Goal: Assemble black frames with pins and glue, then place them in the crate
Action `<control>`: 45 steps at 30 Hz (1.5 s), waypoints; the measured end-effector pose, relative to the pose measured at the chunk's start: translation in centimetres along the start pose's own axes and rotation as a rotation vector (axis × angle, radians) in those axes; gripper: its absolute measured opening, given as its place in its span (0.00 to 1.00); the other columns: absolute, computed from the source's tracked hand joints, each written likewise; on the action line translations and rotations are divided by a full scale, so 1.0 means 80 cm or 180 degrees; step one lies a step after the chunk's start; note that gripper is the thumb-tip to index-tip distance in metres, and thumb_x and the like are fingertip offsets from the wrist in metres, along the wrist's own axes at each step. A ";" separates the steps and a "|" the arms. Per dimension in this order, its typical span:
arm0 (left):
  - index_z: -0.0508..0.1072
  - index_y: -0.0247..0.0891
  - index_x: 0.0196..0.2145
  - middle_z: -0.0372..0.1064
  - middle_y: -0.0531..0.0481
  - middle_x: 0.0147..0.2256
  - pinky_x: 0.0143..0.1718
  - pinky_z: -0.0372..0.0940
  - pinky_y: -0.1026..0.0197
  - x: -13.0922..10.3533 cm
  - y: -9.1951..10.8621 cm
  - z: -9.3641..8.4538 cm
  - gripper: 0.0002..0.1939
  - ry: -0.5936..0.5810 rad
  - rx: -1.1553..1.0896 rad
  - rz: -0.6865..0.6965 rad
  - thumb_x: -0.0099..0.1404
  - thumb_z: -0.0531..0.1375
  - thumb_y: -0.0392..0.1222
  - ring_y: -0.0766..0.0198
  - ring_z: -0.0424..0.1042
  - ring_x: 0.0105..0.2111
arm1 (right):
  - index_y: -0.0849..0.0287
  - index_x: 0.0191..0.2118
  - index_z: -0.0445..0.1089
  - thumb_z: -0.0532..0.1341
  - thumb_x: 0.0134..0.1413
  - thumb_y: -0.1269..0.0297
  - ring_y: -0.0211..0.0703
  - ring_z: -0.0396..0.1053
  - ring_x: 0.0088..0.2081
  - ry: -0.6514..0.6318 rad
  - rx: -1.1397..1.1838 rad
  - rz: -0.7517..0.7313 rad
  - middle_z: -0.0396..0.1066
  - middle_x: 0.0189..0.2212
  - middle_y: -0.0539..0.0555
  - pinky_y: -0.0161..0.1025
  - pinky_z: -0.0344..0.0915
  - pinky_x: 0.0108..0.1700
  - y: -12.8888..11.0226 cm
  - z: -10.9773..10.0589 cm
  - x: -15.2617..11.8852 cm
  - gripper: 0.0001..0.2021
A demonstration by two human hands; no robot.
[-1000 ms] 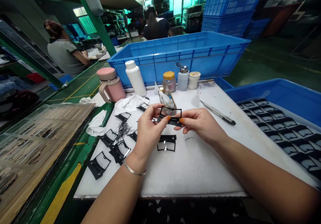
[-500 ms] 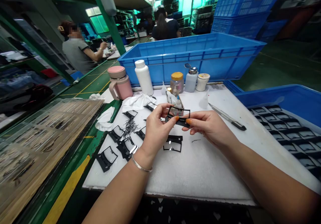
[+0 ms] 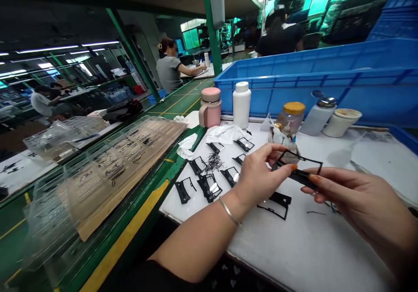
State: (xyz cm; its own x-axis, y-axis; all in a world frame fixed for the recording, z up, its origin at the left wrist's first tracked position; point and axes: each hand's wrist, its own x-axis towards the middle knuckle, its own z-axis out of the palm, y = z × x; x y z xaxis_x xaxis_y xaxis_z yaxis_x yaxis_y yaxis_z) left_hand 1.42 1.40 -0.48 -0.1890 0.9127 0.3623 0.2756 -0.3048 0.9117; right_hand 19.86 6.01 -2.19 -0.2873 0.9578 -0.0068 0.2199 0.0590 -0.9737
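Observation:
My left hand (image 3: 261, 170) pinches the left side of a black frame (image 3: 302, 176) with a rectangular opening, held above the white board (image 3: 271, 248). On the frame's right lower edge are the closed fingers of my right hand (image 3: 349, 191). Below it on the board lies another black frame (image 3: 277, 207), partly covered by my left hand. Several similar frames, one of them at the front left (image 3: 185, 190), surround a pile of thin black strips (image 3: 214, 163). A short dark strip (image 3: 316, 213) lies under my right hand.
Behind the board stand a pink mug (image 3: 210, 109), white bottle (image 3: 241, 104), orange-lidded jar (image 3: 292, 117), pump bottle (image 3: 318, 117) and blue crate (image 3: 277, 80). A divided clear tray (image 3: 130, 152) lies left. Several people sit farther off, one in grey (image 3: 170, 72).
The view has swung left, so the board and hands appear farther right and more of the clear tray shows. Both hands still hold the black frame.

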 end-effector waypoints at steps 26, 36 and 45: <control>0.76 0.39 0.23 0.73 0.45 0.28 0.31 0.60 0.62 0.026 -0.032 -0.125 0.06 -0.0728 0.3633 -0.1323 0.48 0.62 0.30 0.58 0.70 0.30 | 0.59 0.34 0.79 0.72 0.42 0.56 0.42 0.75 0.31 -0.0256 0.0889 0.0166 0.75 0.34 0.56 0.28 0.68 0.25 -0.017 -0.003 -0.001 0.14; 0.73 0.40 0.27 0.73 0.48 0.29 0.30 0.55 0.60 0.029 -0.022 -0.134 0.04 -0.0059 0.3342 -0.1028 0.55 0.58 0.36 0.57 0.69 0.31 | 0.60 0.36 0.78 0.71 0.44 0.55 0.39 0.74 0.28 -0.0402 0.0921 0.0127 0.76 0.33 0.56 0.30 0.68 0.26 -0.023 -0.004 -0.003 0.15; 0.76 0.37 0.35 0.75 0.49 0.32 0.34 0.64 0.63 0.019 -0.002 -0.076 0.08 0.0162 0.1195 -0.0001 0.63 0.57 0.39 0.62 0.72 0.33 | 0.60 0.35 0.77 0.70 0.45 0.56 0.40 0.75 0.30 -0.0331 0.1031 0.0202 0.76 0.36 0.56 0.30 0.68 0.27 -0.023 -0.002 -0.001 0.13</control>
State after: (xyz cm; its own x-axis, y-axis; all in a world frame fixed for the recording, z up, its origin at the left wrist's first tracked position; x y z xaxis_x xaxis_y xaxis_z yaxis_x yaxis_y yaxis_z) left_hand -4.62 1.20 1.14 -0.2331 0.8952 0.3798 0.6001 -0.1749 0.7806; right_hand 19.60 5.90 -0.38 -0.3798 0.9219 -0.0768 -0.0623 -0.1083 -0.9922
